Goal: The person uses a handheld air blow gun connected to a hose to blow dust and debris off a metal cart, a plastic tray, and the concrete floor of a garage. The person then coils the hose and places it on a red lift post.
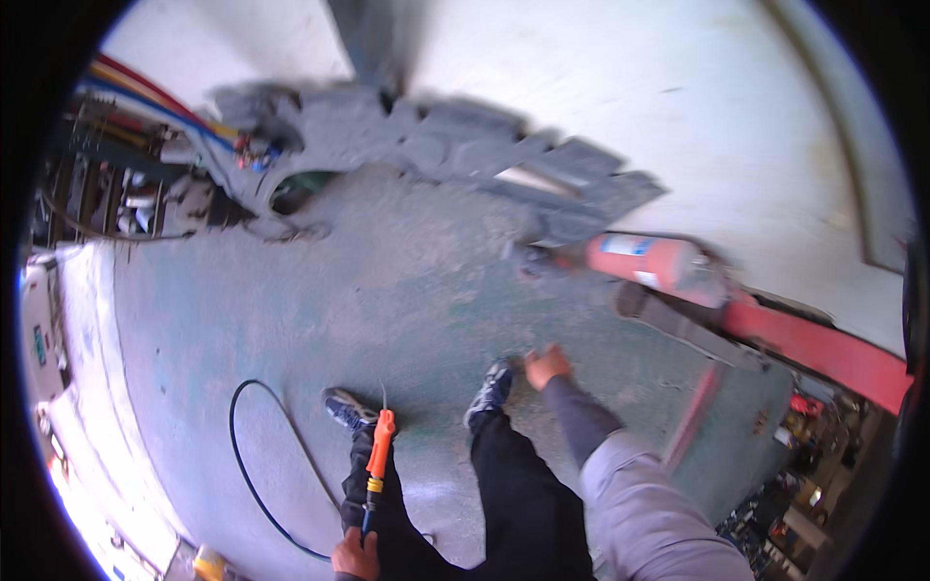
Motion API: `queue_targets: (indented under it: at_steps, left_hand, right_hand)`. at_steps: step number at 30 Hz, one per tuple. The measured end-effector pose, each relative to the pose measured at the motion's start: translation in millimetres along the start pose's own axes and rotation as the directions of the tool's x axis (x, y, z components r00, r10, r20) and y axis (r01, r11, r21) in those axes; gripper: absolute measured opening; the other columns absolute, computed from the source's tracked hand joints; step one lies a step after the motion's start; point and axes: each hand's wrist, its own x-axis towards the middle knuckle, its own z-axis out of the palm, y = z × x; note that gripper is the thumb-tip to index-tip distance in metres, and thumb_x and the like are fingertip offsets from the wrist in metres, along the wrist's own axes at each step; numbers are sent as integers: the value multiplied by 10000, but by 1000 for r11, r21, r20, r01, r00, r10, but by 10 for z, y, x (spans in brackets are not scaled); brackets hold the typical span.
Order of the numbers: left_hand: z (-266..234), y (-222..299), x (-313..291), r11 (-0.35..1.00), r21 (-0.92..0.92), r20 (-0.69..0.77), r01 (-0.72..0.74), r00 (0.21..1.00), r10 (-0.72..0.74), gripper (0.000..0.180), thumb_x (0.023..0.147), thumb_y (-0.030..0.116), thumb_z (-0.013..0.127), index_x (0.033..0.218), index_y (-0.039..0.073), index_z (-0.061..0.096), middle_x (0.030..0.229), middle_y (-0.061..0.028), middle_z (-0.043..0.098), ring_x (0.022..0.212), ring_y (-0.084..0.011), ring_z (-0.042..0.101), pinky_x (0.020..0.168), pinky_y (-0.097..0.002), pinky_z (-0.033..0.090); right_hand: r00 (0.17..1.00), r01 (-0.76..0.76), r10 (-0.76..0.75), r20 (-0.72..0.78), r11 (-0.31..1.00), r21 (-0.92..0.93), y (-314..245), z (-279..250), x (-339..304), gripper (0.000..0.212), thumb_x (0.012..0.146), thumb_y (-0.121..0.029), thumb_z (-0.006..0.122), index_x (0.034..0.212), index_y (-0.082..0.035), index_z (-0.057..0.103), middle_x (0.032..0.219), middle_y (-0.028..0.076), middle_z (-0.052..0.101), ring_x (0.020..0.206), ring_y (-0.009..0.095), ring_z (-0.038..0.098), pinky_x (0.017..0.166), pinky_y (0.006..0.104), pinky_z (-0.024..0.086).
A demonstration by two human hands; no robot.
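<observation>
In my left hand (356, 555), at the lower middle, the fingers are closed around a dark air hose (368, 518). From the hose rises an orange air blow gun (382, 443) with yellow bands and a thin curved metal tip, pointing away from me over my leg. The hose (233, 416) also makes a wide loop to the left above the floor. Out to the right, my right hand (548, 366) is held beside my right shoe (491, 389). Its fingers are blurred, and I make out nothing in them.
A large grey moulded panel (417, 136) lies along the far white wall (668, 87). Right of it are a red cylinder (635, 257) and a long red bar (823, 349). Red and blue hoses (155, 102) hang by a cluttered rack (116, 194). Loose parts (804, 504) lie lower right.
</observation>
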Motion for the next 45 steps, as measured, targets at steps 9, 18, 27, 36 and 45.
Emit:
queue_targets:
  at_steps: [9,18,27,36,45]
  left_hand:
    - [612,-146,41,960,-78,-277,270,919,-281,308,993,283,521,1041,-6,614,846,-260,618,765,-469,575,663,-522,454]
    - [422,-204,143,918,-109,-265,382,879,-397,342,999,329,496,995,6,610,792,-268,609,715,-481,566,625,-530,438]
    - [161,-385,275,908,-205,-239,366,880,-409,357,998,356,482,991,24,615,785,-264,623,693,-484,578,603,-539,446]
    - [-138,-718,444,880,-217,-275,423,838,-471,369,997,377,471,974,39,616,757,-259,625,659,-486,580,575,-547,445]
    - [-38,-813,416,854,-297,-250,427,828,-501,391,1001,391,477,901,35,605,689,-254,607,604,-470,578,522,-532,429]
  right_hand:
    - [708,417,-521,-477,853,-314,-720,221,2130,769,798,-287,749,1423,-8,399,1343,200,501,1266,371,462,1071,448,386]
    - [707,204,-606,-364,669,-715,-1085,206,2107,561,689,-307,805,1139,-72,567,1180,118,567,1146,302,520,960,399,436]
    - [677,549,-554,-485,819,-169,-2343,-74,1434,642,628,-365,826,1065,18,553,1011,200,650,945,402,629,838,476,509]
    - [447,809,-375,-812,557,187,-4923,-160,1433,648,679,-334,808,1160,28,571,1129,227,670,1075,386,638,940,422,489]
    - [600,673,-309,-738,693,257,-4705,403,1525,776,811,-606,706,1053,120,576,1070,312,653,1053,395,642,917,437,493]
